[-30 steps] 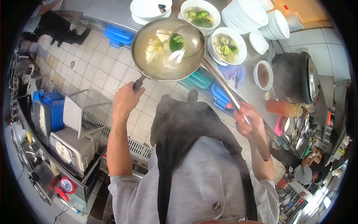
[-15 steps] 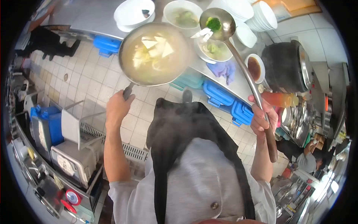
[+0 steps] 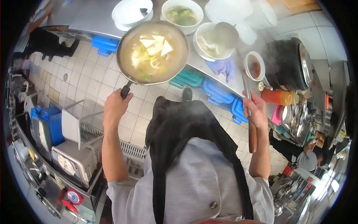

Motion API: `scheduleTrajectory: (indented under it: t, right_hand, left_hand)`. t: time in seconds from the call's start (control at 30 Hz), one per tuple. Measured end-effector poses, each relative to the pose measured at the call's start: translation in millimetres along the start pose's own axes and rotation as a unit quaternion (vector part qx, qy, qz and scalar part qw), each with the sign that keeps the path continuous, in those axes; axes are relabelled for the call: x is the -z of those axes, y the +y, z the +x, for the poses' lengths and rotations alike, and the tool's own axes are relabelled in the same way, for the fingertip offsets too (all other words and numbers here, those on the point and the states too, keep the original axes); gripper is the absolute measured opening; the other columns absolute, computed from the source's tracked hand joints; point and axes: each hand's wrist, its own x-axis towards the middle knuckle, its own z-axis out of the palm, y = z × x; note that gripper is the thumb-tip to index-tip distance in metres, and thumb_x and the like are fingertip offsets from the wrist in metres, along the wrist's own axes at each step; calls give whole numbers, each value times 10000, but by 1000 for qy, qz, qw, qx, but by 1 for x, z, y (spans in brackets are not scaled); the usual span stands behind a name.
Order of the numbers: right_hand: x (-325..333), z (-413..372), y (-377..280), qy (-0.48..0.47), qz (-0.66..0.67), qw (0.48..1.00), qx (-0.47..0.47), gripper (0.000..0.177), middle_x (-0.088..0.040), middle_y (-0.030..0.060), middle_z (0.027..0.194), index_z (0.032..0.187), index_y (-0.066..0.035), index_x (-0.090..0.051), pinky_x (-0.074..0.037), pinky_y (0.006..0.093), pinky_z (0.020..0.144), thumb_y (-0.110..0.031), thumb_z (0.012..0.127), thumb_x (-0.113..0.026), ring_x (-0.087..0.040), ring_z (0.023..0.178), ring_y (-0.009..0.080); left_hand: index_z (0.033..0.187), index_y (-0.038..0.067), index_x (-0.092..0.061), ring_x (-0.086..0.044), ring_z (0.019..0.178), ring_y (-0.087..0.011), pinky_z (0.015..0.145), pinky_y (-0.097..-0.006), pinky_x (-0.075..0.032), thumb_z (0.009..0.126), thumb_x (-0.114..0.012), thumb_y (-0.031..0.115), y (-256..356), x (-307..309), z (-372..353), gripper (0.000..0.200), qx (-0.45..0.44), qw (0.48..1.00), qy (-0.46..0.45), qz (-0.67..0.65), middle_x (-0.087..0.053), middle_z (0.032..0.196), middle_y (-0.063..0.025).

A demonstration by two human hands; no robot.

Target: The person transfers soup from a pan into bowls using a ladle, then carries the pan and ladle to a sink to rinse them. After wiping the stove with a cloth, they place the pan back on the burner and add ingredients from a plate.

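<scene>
My left hand (image 3: 116, 106) grips the black handle of a frying pan (image 3: 179, 44), held up in front of the counter. Cloudy broth in the pan carries pale triangular pieces, possibly tofu, and yellow-green vegetables. My right hand (image 3: 256, 110) is closed around the long handle of a ladle (image 3: 226, 34). The ladle's head is tipped at the right side of a white bowl (image 3: 217, 57) with pale pieces in broth; steam blurs the ladle's inside. Beside it stands a white soup bowl (image 3: 186, 30) with green vegetables, likely broccoli.
Another white bowl (image 3: 130, 16) with something dark inside stands at the left. Stacked white dishes (image 3: 229, 11), a purple cloth (image 3: 220, 69), a sauce bowl (image 3: 262, 68), a large dark pot (image 3: 285, 61) and orange bottles (image 3: 272, 97) share the counter. A person (image 3: 307, 158) is at far right.
My right hand has moved down and slightly left, and the ladle's head has lowered and tipped over the nearer white bowl. Broccoli and white pieces no longer show in the ladle. The pan barely moved.
</scene>
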Motion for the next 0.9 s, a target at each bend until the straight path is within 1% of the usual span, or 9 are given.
scheduleTrajectory:
  t: [0.13,0.23,0.3,0.37,0.5,0.53,0.57,0.77,0.9]
  right_hand:
    - [-10,-14,-14,39,-50,998,19,346,-576,15,744,1270,66,-620,-357,240,444,-103,970,-642,-484,485,62]
    - [-10,-23,-22,-4,-35,999,36,358,-569,10,754,1284,66,-618,-355,239,449,-106,973,-648,-485,494,63]
    - [-13,-27,-26,-95,-5,995,25,367,-569,2,770,1297,47,-626,-361,241,453,-110,967,-667,-494,507,62]
    - [-29,-33,-35,-119,-22,993,-3,367,-569,-3,767,1300,36,-630,-369,239,458,-111,966,-672,-497,512,61]
    - [-54,-29,-33,-196,-53,978,-57,374,-570,-16,759,1312,12,-638,-391,234,473,-109,961,-685,-506,523,60]
    - [-59,-27,-33,-212,-69,973,-54,373,-562,-20,750,1315,16,-635,-405,237,480,-110,967,-680,-510,527,62]
    - [-64,-26,-33,-215,-70,973,-55,373,-562,-20,750,1315,16,-635,-405,237,480,-110,967,-680,-510,527,62]
    - [-78,-14,-31,-244,-126,960,-48,264,-565,-10,741,1217,21,-650,-417,247,476,-105,985,-653,-509,521,71]
    - [-86,-9,-31,-275,-61,956,-88,269,-545,-6,718,1202,12,-651,-407,251,457,-149,987,-651,-506,502,80]
  left_hand:
    - [941,-14,-677,-679,838,-455,727,-531,-507,902,-742,391,-9,-7,5,413,-20,1000,14,3,-699,843,-248]
    - [941,-17,-676,-678,841,-457,727,-532,-509,906,-739,391,-7,-7,4,415,-24,1000,15,1,-696,840,-254]
    - [941,-18,-677,-678,843,-458,730,-531,-511,909,-737,391,-10,-8,4,415,-15,1000,10,3,-695,839,-256]
    - [891,-5,-673,-661,745,-435,668,-502,-488,891,-756,406,-18,-14,7,420,-42,998,37,-9,-669,752,-232]
    - [888,-4,-672,-660,748,-434,669,-503,-488,889,-758,408,-14,-12,5,421,-37,998,43,-10,-669,750,-230]
    - [920,-5,-679,-665,804,-449,710,-520,-501,899,-746,402,-11,-9,4,413,-29,999,29,-5,-682,801,-246]
    - [953,-6,-687,-671,860,-464,750,-538,-513,908,-735,395,-10,-7,3,406,-21,1000,15,-1,-695,851,-261]
    - [976,1,-687,-672,881,-463,767,-548,-514,914,-729,400,-6,-4,0,406,-11,1000,9,10,-699,872,-263]
    - [976,5,-688,-674,888,-462,773,-550,-518,915,-726,400,-3,-3,-2,402,0,1000,6,12,-702,881,-262]
